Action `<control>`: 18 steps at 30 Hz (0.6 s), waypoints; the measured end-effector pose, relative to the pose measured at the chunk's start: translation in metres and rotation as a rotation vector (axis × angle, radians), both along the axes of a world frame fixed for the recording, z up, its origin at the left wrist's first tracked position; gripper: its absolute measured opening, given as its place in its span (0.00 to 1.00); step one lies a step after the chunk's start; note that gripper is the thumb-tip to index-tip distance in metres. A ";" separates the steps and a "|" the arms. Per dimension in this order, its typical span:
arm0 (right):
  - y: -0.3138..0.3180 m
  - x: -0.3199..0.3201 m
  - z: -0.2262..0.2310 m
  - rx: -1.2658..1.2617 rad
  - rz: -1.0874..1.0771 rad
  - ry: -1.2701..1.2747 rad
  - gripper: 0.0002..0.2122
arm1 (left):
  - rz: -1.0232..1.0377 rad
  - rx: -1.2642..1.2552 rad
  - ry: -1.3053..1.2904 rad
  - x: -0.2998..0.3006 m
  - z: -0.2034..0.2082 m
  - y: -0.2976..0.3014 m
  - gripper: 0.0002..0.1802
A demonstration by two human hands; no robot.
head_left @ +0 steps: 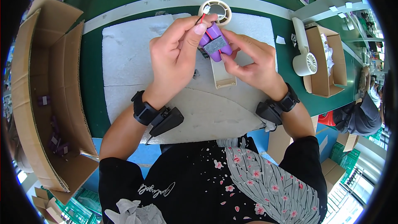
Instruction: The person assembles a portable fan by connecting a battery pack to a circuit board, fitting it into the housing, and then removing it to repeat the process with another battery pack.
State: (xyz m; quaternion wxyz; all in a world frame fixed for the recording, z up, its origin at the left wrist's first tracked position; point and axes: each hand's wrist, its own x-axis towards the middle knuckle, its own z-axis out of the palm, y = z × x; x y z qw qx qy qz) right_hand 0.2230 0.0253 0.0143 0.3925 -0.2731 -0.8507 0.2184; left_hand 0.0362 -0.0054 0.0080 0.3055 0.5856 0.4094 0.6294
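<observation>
A purple battery pack with a grey pad across its middle is held up between my hands, above a cream-coloured handheld fan body. Thumb and fingers of my left hand close around the pack's upper left end, by the red and black wires. Those wires end in a small white connector above the left fingertips. My right hand pinches the pack's right and lower edge. The fan's round head shows beyond my fingers, and its open handle lies below the pack, partly hidden.
A white foam mat covers the green bench. At left stands a tall open carton with several purple packs inside. On the right, a white fan lies beside a small cardboard box. A metal rail crosses behind the mat.
</observation>
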 end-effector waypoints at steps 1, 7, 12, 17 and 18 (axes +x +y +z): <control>-0.001 0.000 0.000 -0.002 -0.001 -0.001 0.25 | -0.011 0.005 -0.009 0.000 0.001 0.000 0.11; -0.001 0.000 0.000 -0.152 -0.001 0.049 0.23 | -0.060 0.019 -0.065 0.002 0.001 0.000 0.12; -0.001 0.001 0.000 -0.187 0.002 0.055 0.25 | -0.097 0.009 -0.076 0.002 0.002 0.001 0.13; 0.001 0.001 0.006 -0.079 -0.001 0.103 0.26 | -0.143 -0.074 -0.196 0.006 0.004 -0.002 0.12; 0.001 0.001 0.007 -0.024 0.003 0.069 0.26 | -0.161 -0.106 -0.230 0.008 0.005 -0.004 0.12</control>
